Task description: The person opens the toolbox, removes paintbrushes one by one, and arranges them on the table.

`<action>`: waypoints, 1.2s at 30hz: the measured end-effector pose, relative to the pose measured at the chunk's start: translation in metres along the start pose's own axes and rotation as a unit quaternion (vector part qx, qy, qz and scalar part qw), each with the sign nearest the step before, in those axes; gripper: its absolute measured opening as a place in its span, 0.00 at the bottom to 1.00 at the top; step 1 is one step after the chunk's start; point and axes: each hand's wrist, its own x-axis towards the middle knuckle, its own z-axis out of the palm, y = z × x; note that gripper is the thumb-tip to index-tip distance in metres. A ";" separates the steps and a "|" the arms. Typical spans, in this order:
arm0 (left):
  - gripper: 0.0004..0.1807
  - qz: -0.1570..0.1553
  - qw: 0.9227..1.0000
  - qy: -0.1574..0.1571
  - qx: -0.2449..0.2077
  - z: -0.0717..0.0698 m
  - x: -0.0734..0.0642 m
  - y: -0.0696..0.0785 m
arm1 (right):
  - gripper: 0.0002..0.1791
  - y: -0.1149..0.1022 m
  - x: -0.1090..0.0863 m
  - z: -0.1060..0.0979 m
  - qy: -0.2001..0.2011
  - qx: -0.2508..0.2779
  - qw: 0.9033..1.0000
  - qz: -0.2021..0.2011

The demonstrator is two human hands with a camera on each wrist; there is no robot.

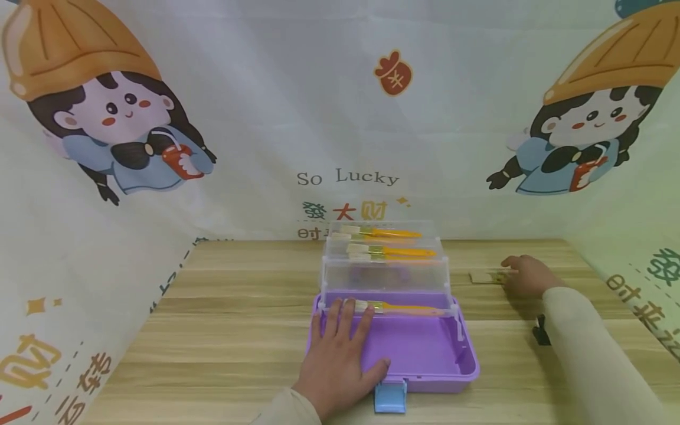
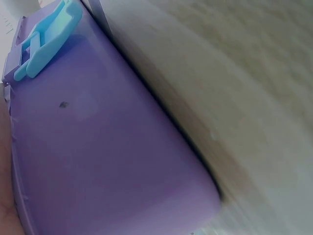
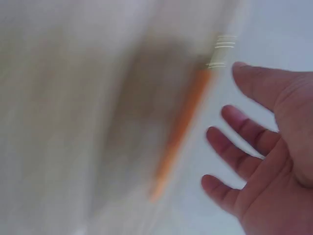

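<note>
A purple storage box (image 1: pixel 425 348) stands unfolded, its translucent tiers (image 1: pixel 382 276) raised at the back. My left hand (image 1: pixel 340 360) rests over its front left part, fingers spread, the tips near a paintbrush (image 1: pixel 409 309) in the lowest tier. The left wrist view shows the box's purple front wall (image 2: pixel 107 142) and light blue latch (image 2: pixel 54 39). To the right of the box, my right hand (image 1: pixel 528 277) hovers by another paintbrush (image 1: pixel 482 277) on the table. In the right wrist view that brush's orange handle (image 3: pixel 181 137) is blurred and lies apart from the loosely bent fingers.
More orange-handled paintbrushes (image 1: pixel 395 252) lie in the upper tiers. A small black object (image 1: pixel 541 330) sits beside my right sleeve. The wooden table (image 1: pixel 228 330) is bounded by a printed cloth backdrop (image 1: pixel 255 118) at the back and sides.
</note>
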 end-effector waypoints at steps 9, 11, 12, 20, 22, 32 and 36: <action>0.46 0.003 1.000 0.000 0.000 0.000 -0.001 0.001 | 0.22 -0.093 -0.026 -0.042 0.032 0.085 0.995 -0.028; 0.46 0.005 1.000 0.006 0.001 0.000 -0.001 0.001 | 0.21 -0.116 -0.030 -0.044 0.017 0.119 0.991 -0.057; 0.46 0.007 1.000 0.010 0.003 0.001 -0.001 0.001 | 0.20 -0.128 -0.031 -0.044 0.007 0.136 0.988 -0.072; 0.46 0.003 1.000 -0.001 -0.003 -0.002 0.000 0.001 | 0.16 -0.190 -0.011 -0.006 -0.048 0.146 0.972 -0.176; 0.46 0.003 1.000 -0.005 0.000 -0.002 0.001 0.001 | 0.16 -0.195 -0.001 0.006 -0.047 0.152 0.969 -0.187; 0.46 0.007 1.000 0.002 0.005 0.001 0.000 0.003 | 0.14 -0.203 0.017 0.038 -0.008 0.213 0.958 -0.195; 0.46 0.008 1.000 0.005 0.013 0.000 0.001 0.001 | 0.14 -0.206 0.019 0.042 -0.008 0.196 0.962 -0.189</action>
